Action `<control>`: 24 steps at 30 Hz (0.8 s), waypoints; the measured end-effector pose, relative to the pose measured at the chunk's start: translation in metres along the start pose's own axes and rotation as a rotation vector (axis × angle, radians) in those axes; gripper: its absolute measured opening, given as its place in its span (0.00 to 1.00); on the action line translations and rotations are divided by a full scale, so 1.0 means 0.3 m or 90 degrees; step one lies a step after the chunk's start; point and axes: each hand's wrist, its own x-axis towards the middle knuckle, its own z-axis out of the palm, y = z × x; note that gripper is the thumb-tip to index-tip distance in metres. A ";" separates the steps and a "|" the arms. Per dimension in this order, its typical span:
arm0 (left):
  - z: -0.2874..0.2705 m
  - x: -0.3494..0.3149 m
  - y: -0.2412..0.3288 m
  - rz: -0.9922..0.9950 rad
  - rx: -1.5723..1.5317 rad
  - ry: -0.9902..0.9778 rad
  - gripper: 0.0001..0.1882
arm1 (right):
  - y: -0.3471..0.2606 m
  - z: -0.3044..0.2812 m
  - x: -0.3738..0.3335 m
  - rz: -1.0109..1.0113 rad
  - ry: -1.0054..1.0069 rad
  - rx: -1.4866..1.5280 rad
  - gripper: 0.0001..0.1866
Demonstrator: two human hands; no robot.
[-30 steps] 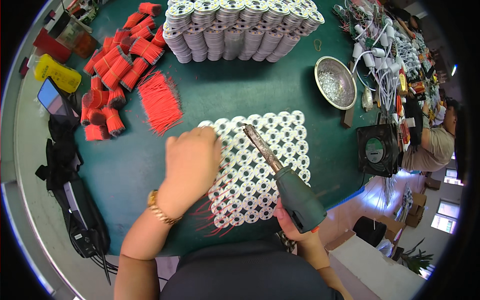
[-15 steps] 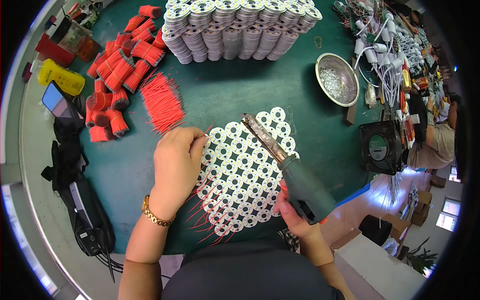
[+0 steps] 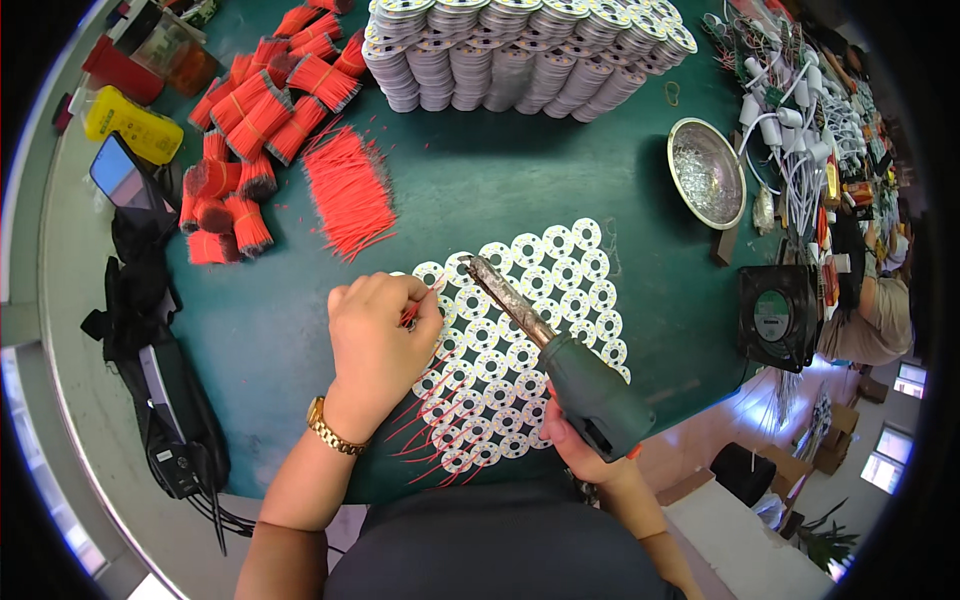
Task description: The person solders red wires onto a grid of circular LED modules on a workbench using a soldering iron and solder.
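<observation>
My left hand (image 3: 378,325), with a gold watch at the wrist, pinches several thin red wires (image 3: 409,314) at the upper left edge of a sheet of round white LED circuit boards (image 3: 492,364). In my right hand (image 3: 585,440) is a soldering iron (image 3: 598,395) with a dark green handle. Its scorched metal tip reaches up and left over the boards, close to my left fingertips. Whether tip and wire touch, I cannot tell. Other red wires (image 3: 440,410) stick out leftward from the boards along the lower left side.
Loose red wires (image 3: 350,195) lie behind my left hand, with tied red wire bundles (image 3: 262,115) farther left. Stacked round boards (image 3: 500,72) stand at the back. A metal bowl (image 3: 727,190), a black fan (image 3: 776,316) and white cabled parts (image 3: 800,130) sit on the right.
The view has shifted, so the table things sit farther right. My left hand has come in over the upper left boards, and the iron's tip is lower and closer to its fingers.
</observation>
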 end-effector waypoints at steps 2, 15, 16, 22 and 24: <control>0.005 0.000 0.001 -0.051 -0.067 0.027 0.06 | 0.008 0.004 -0.010 -0.017 0.003 -0.005 0.22; 0.029 0.002 -0.005 -0.053 -0.056 0.061 0.07 | -0.071 0.005 0.024 0.007 -0.027 -0.111 0.11; 0.028 0.002 -0.006 -0.051 -0.057 0.060 0.07 | -0.071 0.005 0.025 0.003 -0.030 -0.130 0.09; 0.031 0.000 -0.009 -0.050 -0.058 0.063 0.07 | -0.059 0.003 0.025 -0.072 -0.037 -0.271 0.17; 0.033 -0.001 -0.010 -0.048 -0.058 0.066 0.07 | -0.071 0.007 0.030 -0.058 -0.034 -0.255 0.17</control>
